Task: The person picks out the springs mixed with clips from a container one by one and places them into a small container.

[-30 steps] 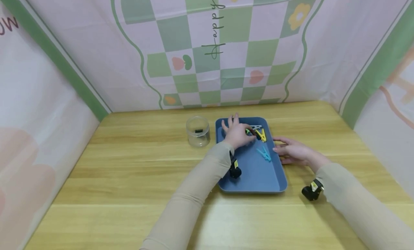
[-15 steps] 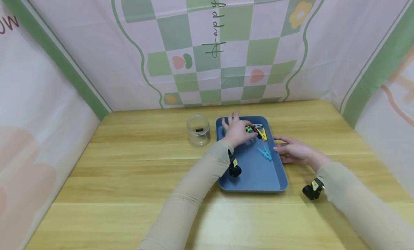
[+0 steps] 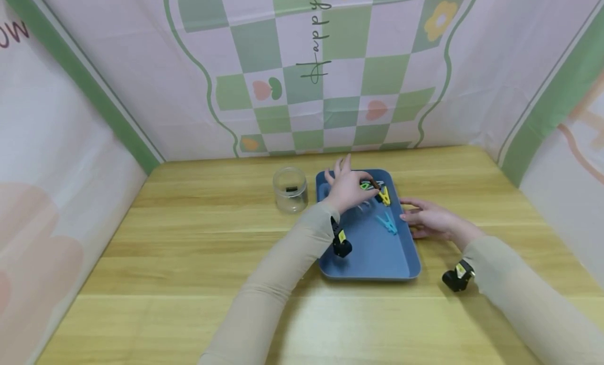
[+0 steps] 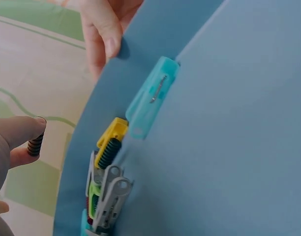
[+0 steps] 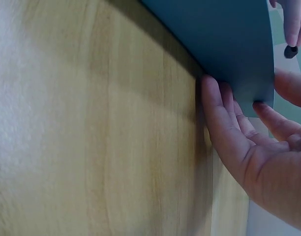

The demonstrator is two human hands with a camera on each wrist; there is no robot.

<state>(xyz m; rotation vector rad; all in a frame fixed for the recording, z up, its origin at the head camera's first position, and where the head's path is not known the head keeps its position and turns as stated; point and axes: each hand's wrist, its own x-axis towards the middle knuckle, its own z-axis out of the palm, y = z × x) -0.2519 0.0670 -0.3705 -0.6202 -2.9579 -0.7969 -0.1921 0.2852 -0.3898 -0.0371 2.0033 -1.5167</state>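
Observation:
My left hand (image 3: 348,191) hovers over the far right part of the blue tray (image 3: 368,260), pinching a small dark ridged cylinder (image 4: 35,145) between thumb and finger. Below it in the tray lie a yellow clip (image 3: 385,197) beside a dark green ridged cylinder (image 4: 110,152), plus green and grey clips (image 4: 113,199) bunched together. A light blue clip (image 3: 387,224) lies nearer, along the tray's right wall. My right hand (image 3: 431,221) holds that right side, fingers against the outer wall (image 5: 229,44) and thumb at the rim.
Left of the tray stands a clear round jar (image 3: 290,202) with a small black ridged piece (image 3: 291,189) showing in it. The wooden table (image 3: 198,249) meets a patterned cloth (image 3: 342,92) at its back edge, with cloth on both sides too.
My left hand has lifted slightly and shifted right with the small dark ridged cylinder, uncovering more of the green and grey clips. My right hand stays at the tray's side.

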